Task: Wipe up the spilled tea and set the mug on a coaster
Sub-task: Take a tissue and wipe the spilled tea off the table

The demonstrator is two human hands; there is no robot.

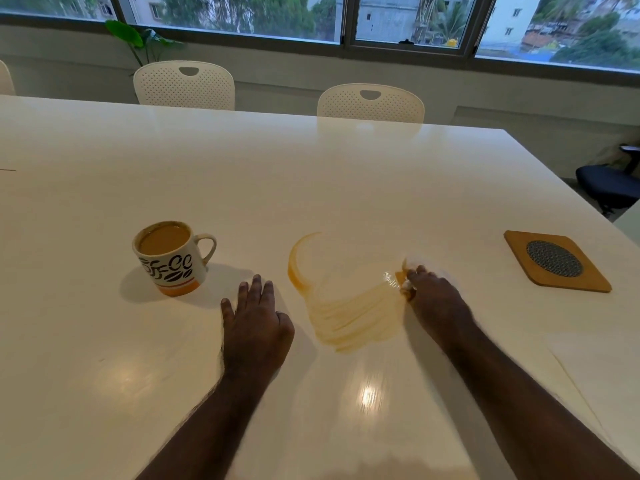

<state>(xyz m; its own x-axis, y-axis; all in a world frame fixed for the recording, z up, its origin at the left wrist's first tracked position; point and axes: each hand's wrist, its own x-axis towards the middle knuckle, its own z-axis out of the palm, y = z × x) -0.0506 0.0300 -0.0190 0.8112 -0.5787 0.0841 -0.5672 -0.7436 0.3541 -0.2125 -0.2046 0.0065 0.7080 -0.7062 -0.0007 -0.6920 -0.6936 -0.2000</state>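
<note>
A white mug (pixel 172 258) with black lettering and an orange base stands upright on the white table (pixel 311 174), full of milky tea. A smeared tea spill (pixel 346 306) streaks the table to the right of the mug. My right hand (pixel 433 299) presses a wad of white tissue (pixel 407 271), tea-stained and blurred, on the spill's right edge. Flat on the table between mug and spill rests my left hand (pixel 256 320), fingers apart, holding nothing. A square wooden coaster (pixel 557 260) with a dark round mesh centre lies at the far right, bare.
Two white perforated chairs (pixel 184 85) (pixel 370 102) stand at the table's far side. A black office chair (pixel 609 188) is off the right edge. A pale sheet or mat (pixel 595 372) lies near the front right. A potted plant (pixel 138 39) is by the windows.
</note>
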